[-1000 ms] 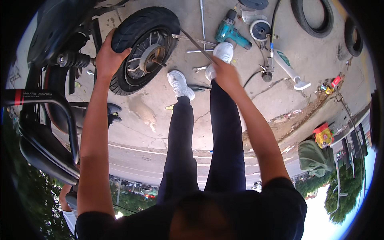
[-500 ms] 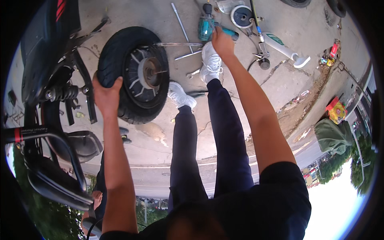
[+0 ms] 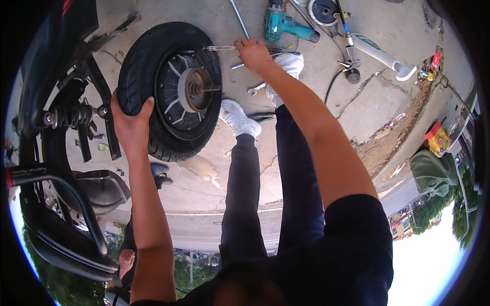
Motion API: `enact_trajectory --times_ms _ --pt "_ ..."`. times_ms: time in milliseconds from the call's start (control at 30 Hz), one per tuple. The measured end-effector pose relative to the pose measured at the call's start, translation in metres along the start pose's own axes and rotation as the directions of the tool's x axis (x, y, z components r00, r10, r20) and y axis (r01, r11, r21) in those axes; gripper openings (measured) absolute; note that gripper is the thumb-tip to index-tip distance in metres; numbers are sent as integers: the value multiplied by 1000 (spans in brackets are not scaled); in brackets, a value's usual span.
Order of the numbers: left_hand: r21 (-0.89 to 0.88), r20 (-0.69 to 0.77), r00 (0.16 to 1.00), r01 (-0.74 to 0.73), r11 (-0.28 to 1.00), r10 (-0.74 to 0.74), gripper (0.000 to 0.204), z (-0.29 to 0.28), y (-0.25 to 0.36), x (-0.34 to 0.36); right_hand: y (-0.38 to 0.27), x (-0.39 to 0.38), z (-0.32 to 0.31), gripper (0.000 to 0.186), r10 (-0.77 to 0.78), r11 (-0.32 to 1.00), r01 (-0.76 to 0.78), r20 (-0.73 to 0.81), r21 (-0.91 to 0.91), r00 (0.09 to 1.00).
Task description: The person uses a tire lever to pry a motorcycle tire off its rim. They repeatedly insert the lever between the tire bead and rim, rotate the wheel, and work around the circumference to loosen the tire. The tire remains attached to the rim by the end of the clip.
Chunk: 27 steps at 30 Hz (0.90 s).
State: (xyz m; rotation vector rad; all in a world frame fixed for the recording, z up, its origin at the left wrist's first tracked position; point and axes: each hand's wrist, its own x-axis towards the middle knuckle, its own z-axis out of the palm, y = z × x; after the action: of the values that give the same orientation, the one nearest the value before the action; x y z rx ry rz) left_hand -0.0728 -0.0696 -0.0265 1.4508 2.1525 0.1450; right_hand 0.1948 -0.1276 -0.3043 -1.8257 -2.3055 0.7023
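A black-tyred motor wheel (image 3: 168, 92) stands upright on the ground to the left of my feet, its ribbed hub and axle facing right. My left hand (image 3: 131, 120) grips the tyre's near left side, thumb on the tread and fingers partly hidden behind it. A thin silvery metal bar (image 3: 220, 48), like a tyre lever, runs from the rim's upper right edge to my right hand (image 3: 253, 55). The fingers of that hand are closed over the bar. Under and beyond this hand lie a T-handle wrench (image 3: 239, 18) and a teal power drill (image 3: 288, 25). An open-end spanner (image 3: 255, 90) lies by my shoe.
A two-wheeler's frame (image 3: 94, 97) with a shock absorber (image 3: 74, 117) crowds the left. Towards the far right lie a small wheel (image 3: 323, 11), an air hose with a gauge (image 3: 352, 56) and a white-green long part (image 3: 380, 53). Another person's hand (image 3: 126, 260) shows at lower left.
My right hand has moved left, from beside the drill to the bar nearer the wheel. My left hand keeps its hold on the tyre. The whole view has shifted slightly.
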Motion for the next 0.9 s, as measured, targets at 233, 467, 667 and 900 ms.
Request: enact_trajectory --times_ms 233,467,667,900 --pt "-168 61 996 -55 984 67 81 -13 -19 -11 11 39 -70 19 -36 987 -40 459 154 888" --pt "-90 71 993 -87 992 94 86 -4 1 -48 18 10 -186 25 227 912 -359 483 200 846" --pt "-79 29 996 -79 994 82 88 -5 20 -60 -45 -5 -235 46 388 64 -611 545 789 743" --pt "-188 78 993 -71 980 87 90 -13 -37 -46 -52 45 -215 18 500 22 -675 577 738 646"
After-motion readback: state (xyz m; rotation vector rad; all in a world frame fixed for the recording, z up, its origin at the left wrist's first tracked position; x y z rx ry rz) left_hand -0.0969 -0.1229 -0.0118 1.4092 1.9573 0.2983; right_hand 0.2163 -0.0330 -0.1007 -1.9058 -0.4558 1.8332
